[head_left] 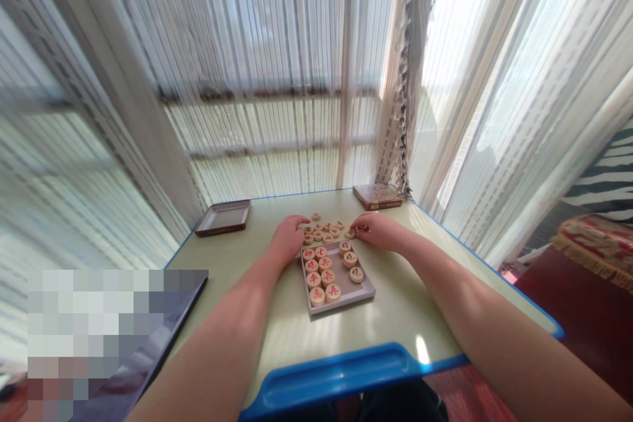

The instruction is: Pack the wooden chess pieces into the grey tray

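Note:
A shallow grey tray (363,290) lies in the middle of the pale green table (405,303) and holds several round wooden chess pieces (321,275) marked in red and black. More loose pieces (327,231) lie on the table just beyond the tray. My left hand (287,237) rests at the tray's far left corner, fingers curled over the loose pieces. My right hand (378,231) is at the far right corner, fingertips pinched on a piece (350,233).
An open brown box half (223,217) sits at the table's far left and a closed brown box (377,196) at the far right by the curtains (277,79). A blue lip (336,376) edges the table's near side. A dark flat item (163,336) lies at left.

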The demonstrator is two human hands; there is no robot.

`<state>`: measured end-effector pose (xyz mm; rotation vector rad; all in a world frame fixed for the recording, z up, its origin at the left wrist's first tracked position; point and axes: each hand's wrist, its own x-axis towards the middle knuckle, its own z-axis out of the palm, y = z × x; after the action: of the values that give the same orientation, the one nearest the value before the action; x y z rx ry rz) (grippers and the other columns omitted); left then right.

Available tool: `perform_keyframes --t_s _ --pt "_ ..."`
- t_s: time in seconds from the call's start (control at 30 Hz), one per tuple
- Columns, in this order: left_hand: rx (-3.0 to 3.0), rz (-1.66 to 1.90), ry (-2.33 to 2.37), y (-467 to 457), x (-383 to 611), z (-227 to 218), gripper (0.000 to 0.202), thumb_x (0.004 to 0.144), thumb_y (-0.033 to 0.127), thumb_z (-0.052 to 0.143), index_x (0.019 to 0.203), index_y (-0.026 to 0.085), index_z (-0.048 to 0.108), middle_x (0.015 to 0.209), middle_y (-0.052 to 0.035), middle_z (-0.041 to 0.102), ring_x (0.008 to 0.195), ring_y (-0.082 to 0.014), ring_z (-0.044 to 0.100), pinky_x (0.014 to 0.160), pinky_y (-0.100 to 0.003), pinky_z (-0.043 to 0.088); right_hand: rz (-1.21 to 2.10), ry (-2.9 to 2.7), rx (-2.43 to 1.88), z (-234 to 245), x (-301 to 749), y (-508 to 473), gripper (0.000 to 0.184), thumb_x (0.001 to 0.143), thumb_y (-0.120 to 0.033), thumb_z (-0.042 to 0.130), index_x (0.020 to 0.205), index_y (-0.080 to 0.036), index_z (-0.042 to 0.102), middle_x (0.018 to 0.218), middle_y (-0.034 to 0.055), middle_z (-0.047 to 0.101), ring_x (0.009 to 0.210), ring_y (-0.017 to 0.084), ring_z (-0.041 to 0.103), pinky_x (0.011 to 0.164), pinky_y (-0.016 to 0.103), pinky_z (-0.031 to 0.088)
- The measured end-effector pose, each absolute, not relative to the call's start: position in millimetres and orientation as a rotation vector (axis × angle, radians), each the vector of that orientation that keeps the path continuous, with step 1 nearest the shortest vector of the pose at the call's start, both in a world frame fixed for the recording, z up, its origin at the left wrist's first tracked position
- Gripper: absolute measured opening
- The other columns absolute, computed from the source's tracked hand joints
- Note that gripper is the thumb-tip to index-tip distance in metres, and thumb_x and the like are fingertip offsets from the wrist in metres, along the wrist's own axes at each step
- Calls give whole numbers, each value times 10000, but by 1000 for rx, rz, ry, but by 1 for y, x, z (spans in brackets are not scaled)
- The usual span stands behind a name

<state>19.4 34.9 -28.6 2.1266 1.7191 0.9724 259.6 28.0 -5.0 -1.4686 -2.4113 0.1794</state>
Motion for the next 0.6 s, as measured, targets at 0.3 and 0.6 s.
perform_keyframes --t_s 0.3,0.6 --pt "2144 774 1818 32 19 -23 318 730 377 502 920 179 661 918 -63 674 859 -194 599 801 -270 438 157 -2441 -1446 1 253 18 258 746 -304 541 945 -192 662 932 71 628 811 184 581 741 267 442" --pt "2099 795 1950 36 17 -25 295 702 410 534 811 186 692 875 -96 677 866 -248 591 811 -327 423 152 -2446 -1448 -3 253 20 254 748 -318 541 940 -200 659 923 68 622 732 167 579 688 260 446"
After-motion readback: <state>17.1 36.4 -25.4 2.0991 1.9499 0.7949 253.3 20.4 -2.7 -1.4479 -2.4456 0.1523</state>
